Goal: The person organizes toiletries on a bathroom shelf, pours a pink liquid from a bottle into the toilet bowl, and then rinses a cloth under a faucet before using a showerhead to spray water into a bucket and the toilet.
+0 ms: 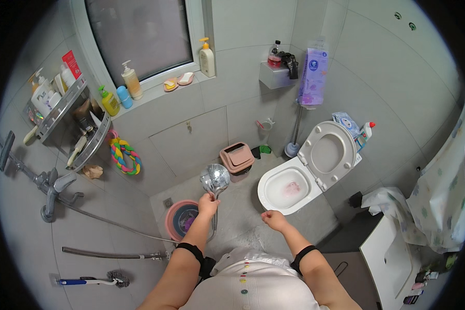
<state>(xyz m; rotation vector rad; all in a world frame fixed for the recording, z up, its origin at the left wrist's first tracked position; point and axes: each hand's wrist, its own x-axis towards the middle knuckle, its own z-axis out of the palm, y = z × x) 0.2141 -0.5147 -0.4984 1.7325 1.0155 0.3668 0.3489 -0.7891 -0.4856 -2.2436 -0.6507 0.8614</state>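
Observation:
My left hand (208,205) is closed round the handle of a chrome shower head (215,178), held over the grey tiled floor. Its metal hose (120,224) runs back to the wall mixer tap (54,184) at the left. My right hand (275,221), fingers curled, is beside the near rim of the white toilet (269,205); whether it holds anything small cannot be told. The toilet's seat and lid are raised, and reddish-pink liquid or foam (291,188) shows in the bowl. The floor near my right hand looks wet.
A pink basin (169,224) with a blue one inside stands left of my left forearm. A pink lidded bin (237,158) and a plunger (292,149) stand by the far wall. A washbasin (391,259) is at right; corner shelves (89,155) with bottles hang at left.

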